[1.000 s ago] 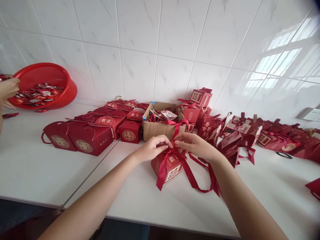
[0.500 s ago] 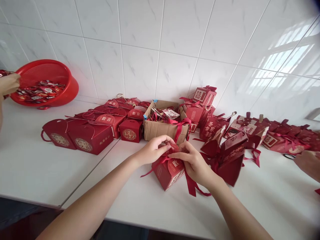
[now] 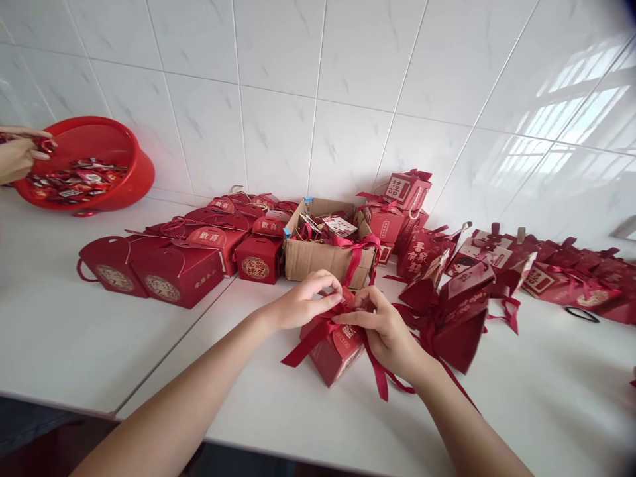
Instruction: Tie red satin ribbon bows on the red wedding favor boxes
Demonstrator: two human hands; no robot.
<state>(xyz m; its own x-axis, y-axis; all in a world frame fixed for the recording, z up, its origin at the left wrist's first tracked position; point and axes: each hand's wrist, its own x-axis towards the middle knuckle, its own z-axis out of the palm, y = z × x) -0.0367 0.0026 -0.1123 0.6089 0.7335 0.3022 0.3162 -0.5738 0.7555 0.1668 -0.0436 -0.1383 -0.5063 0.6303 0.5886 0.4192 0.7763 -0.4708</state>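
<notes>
A small red paper gift box (image 3: 338, 351) with gold lettering stands on the white table close in front of me. A dark red ribbon (image 3: 311, 342) crosses its top, one loose end hanging to the left and more length trailing on the right. My left hand (image 3: 311, 301) pinches the ribbon at the box's top from the left. From the right, my right hand (image 3: 385, 331) pinches the ribbon too, its thumb stretched across the top. Fingers partly hide the ribbon between them. Right behind the box is an open cardboard box (image 3: 318, 260) holding ribbons and printed tags.
Closed red gift boxes (image 3: 181, 275) stand grouped at the left. More gift boxes (image 3: 462, 318) crowd the right side, some stacked. At far left, another person's hand (image 3: 20, 156) holds red packets beside a red basin (image 3: 142, 175) of wrapped sweets. A black ring (image 3: 582, 315) lies at right.
The ribbon's left end now lies broader and lower across the gift box. My hands have barely shifted. The hand at far left has moved over the basin; another person's hand at right has left view.
</notes>
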